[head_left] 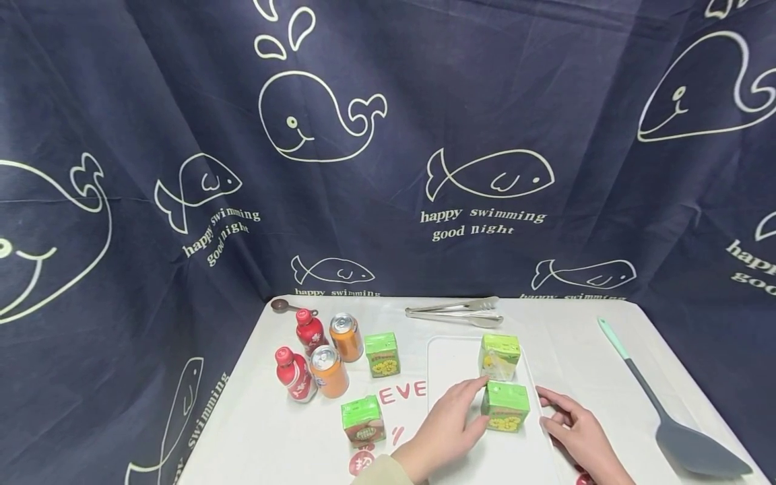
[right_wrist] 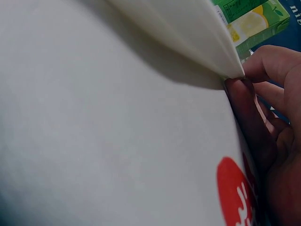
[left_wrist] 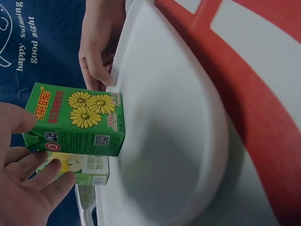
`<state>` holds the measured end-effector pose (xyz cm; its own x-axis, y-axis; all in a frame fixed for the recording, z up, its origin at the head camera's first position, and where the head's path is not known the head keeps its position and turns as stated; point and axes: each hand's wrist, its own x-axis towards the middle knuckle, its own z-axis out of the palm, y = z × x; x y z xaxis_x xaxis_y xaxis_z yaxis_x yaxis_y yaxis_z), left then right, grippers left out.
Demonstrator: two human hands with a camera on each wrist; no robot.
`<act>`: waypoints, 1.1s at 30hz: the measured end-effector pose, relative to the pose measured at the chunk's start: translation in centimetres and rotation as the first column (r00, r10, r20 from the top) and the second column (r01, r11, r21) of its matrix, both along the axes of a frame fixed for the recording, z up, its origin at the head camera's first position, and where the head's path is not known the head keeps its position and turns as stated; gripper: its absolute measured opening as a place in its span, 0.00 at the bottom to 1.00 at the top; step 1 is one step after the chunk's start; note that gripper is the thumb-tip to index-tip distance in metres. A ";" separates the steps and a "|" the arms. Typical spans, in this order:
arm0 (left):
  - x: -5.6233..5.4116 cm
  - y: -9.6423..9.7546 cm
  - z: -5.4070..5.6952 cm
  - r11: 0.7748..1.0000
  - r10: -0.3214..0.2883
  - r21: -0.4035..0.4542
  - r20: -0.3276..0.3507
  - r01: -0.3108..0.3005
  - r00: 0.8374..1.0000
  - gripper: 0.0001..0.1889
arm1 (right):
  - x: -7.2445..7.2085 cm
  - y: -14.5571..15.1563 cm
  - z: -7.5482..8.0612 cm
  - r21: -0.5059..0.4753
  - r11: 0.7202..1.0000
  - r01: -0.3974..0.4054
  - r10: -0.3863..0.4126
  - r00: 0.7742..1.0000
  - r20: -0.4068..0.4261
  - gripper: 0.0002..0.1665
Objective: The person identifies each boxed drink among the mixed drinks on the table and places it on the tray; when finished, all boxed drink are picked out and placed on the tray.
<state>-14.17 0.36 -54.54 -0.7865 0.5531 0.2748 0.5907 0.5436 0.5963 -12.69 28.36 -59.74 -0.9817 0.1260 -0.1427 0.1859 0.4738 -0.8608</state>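
Observation:
A green drink carton with yellow flowers (head_left: pixel 506 407) stands on the white tray (head_left: pixel 445 347). My left hand (head_left: pixel 445 424) is beside its left side, fingers loosely spread and thumb close to the carton; in the left wrist view the left hand (left_wrist: pixel 28 174) does not close round it. Just behind is a second green carton, with a lemon picture (head_left: pixel 500 357), also on the tray. My right hand (head_left: pixel 578 431) pinches the tray's right rim between thumb and fingers, as the right wrist view shows at the tray edge (right_wrist: pixel 225 52).
On the left stand two red bottles (head_left: pixel 295 374), two orange cans (head_left: pixel 329 372) and two more green cartons (head_left: pixel 382 355). Metal tongs (head_left: pixel 455 313) lie behind the tray, and a small brown spoon (head_left: pixel 281 306) at the back left. A grey spatula (head_left: pixel 685 441) lies on the right.

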 end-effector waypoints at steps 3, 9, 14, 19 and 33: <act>0.2 -0.5 0.0 0.998 -0.014 -0.060 -0.041 0.012 0.999 0.33 | 0.0 0.0 0.0 0.006 1.000 0.001 -0.001 1.000 -0.004 0.39; 0.6 -1.6 0.4 0.991 -0.046 -0.136 -0.224 0.015 0.974 0.34 | -0.1 -0.1 0.1 -0.002 1.000 -0.002 0.002 1.000 0.003 0.39; 0.8 -3.0 1.3 0.987 -0.061 -0.160 -0.327 0.008 0.943 0.33 | 0.0 0.0 0.1 0.012 1.000 0.000 0.000 1.000 0.002 0.39; 1.0 -4.9 2.2 0.979 -0.077 -0.203 -0.369 0.000 0.926 0.30 | 0.0 0.1 0.1 0.017 1.000 -0.004 0.004 1.000 0.007 0.39; 1.2 -9.9 2.7 0.962 -0.061 -0.264 -0.473 -0.076 0.879 0.27 | 0.0 0.0 0.2 0.023 1.000 -0.007 0.007 1.000 0.021 0.39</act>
